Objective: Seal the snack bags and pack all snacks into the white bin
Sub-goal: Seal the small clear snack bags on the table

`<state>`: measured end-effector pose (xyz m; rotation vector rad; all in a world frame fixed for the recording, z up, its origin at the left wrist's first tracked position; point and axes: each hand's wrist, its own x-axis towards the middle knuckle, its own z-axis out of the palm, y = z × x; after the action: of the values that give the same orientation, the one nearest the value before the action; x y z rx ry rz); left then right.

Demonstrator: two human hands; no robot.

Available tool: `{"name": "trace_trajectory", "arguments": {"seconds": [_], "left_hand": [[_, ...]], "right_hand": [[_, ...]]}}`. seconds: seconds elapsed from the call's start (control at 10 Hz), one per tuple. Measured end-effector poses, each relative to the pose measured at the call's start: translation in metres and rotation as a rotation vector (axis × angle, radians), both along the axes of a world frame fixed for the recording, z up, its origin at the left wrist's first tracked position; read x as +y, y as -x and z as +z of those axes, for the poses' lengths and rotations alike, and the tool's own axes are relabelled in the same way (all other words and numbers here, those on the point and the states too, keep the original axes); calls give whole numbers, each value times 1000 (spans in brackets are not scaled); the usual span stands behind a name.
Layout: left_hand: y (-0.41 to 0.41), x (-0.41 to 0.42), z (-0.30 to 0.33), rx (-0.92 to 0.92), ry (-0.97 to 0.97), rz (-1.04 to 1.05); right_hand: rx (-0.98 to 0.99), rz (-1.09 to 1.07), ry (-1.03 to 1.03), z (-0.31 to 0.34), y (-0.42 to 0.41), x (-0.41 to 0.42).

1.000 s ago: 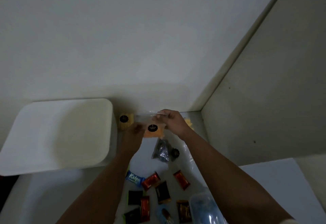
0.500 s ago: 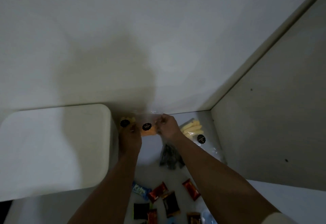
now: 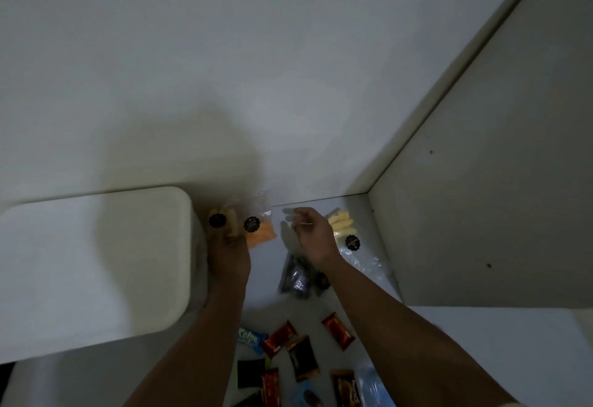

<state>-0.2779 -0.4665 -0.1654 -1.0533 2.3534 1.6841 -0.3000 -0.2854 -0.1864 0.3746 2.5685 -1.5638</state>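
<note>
Nearest the viewer: wrapped bars (image 3: 303, 358) lie loose on the surface (image 3: 481, 342), red, dark and one blue, none yet packed. A clear tub (image 3: 373, 384) sits at the bottom edge just beside them.

Mid field: dark bag (image 3: 296, 278) lies flat under the right forearm. Right hand (image 3: 309, 235) is over it, fingers curled, pinching the top strip of a clear bag; which bag that strip belongs to I cannot tell for sure, most likely the dark one. Left hand (image 3: 229, 254) is blurred, fingers round the yellow bag (image 3: 224, 219) right against the bin wall.

Far: orange bag (image 3: 260, 231) lies between the two hands, released, black sticker up. Pale-stick bag (image 3: 341, 230) lies to the right near the side panel (image 3: 481, 182), touching the right hand's far side in this view.

Step, as judged: sealing stage, bag by bag; packing not begun as far as visible. The white bin (image 3: 96, 262) stands at left, interior not visible from this angle.

Next move, as judged: run the pinch along the strip to close it, with the other hand steadying the bag's corner.

Room: tight. Back wall (image 3: 288, 85) directly behind the bags, side panel closing the right, bin wall closing the left. Open lane runs toward the viewer only, and it is littered with bars. Lifting into the bin means clearing its rim upward and left.
</note>
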Motion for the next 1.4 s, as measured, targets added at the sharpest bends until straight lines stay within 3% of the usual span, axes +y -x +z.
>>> {"name": "trace_trajectory", "arguments": {"seconds": [0.1,0.2,0.3,0.4,0.6,0.9,1.1,1.3,1.4], "left_hand": [[-13,15,-7,-50,59,-102],[-25,34,-21,-118,134,-333],[-42,54,-28,-133,61,-534],[-59,65,-25,-113,120,-697],[-81,62,-22,-58,229,-782],[-93,54,-22,-127,177,-792],[-98,52,-18,-181,111,-798],[-110,48,-7,-218,46,-808],[-114,46,-5,-213,18,-821]], "right_hand": [[16,-48,-17,9,-23,25],[-30,-123,-119,16,-42,52],[-187,7,-259,19,-74,68],[-353,93,-378,16,-111,77],[-569,121,-572,1,-151,81],[-515,-279,-145,-9,-153,77],[-641,-476,42,-3,-153,82],[-710,-484,54,-5,-163,89],[-687,-432,-39,-5,-162,93]]}}
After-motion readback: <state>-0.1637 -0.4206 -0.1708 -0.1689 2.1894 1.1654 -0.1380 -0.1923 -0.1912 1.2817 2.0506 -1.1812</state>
